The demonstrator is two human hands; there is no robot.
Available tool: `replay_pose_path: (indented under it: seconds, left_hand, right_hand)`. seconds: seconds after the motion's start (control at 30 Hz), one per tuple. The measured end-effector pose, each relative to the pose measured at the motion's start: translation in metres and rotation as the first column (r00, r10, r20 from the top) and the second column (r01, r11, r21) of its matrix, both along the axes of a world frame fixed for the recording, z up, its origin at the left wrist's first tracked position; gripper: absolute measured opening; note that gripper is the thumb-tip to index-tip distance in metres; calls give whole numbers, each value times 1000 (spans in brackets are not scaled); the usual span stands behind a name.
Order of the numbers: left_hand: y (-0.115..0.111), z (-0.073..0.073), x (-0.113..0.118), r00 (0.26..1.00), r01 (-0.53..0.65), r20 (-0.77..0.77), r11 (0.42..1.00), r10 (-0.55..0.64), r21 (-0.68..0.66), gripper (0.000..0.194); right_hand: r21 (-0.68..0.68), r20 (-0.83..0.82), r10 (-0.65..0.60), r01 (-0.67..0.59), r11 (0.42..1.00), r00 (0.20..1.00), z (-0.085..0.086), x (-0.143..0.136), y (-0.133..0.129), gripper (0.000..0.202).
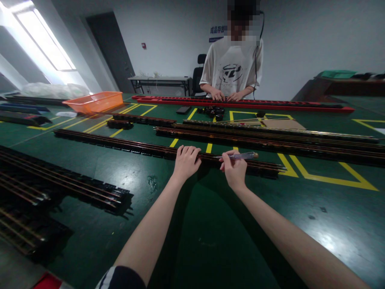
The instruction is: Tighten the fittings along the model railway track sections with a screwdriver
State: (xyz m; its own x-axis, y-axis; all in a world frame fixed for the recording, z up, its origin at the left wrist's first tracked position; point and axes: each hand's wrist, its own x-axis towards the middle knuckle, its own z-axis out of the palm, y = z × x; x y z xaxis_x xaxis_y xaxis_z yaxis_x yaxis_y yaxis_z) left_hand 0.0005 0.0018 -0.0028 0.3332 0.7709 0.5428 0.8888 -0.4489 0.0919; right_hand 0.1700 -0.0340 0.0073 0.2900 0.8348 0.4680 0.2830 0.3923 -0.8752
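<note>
Long dark rail (135,147) lies L to R across the tabletop (204,228), under both hands. R hand (235,171) grips clear-handled screwdriver (244,156), tip leftward at rail, contact unclear; L hand (187,163) has fingers over rail, unsure if pressing or gripping. Prob. best: pin rail firmly w/ L hand, keep fingers off tip's path, push gently.

Rail (120,145) on table (210,237), basket (99,104) behind left, cardboard (285,124) behind right, other rails (90,188) front left.

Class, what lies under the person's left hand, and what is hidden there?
A long dark strip passes under the left hand; the stretch directly beneath is covered.
</note>
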Motion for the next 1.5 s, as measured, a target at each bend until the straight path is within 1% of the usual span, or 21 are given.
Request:
replay_pose_path:
  seconds: [0.27,0.63,0.87,1.13,1.27,1.5]
  left_hand:
    - [-2,2,0,1000,-11,-6,1000,11,-15,33]
    - [0,-1,-1,999,-21,-26,1000,21,11,40]
    - [-3,4,-1,998,-50,-25,999,50,-6,42]
    - [-3,4,-1,998,-59,-8,998,59,-9,41]
    - [-3,4,-2,998,-62,-9,998,62,-16,39]
    - [-2,4,-1,998,-58,4,998,59,-33,40]
  right_hand:
    - [-6,10,-3,3,1000,1000,-1,1,1,23]
    - [-1,3,9,-9,1000,1000,-1,0,0,22]
    - [-3,-8,15,-15,1000,1000,-1,0,0,24]
    - [4,-5,5,-5,1000,1000,2,-1,-1,23]
    - [3,-13,18,-18,1000,1000,1,0,-1,21]
    - [-12,-12,13,-14,1000,1000,-1,0,1,24]
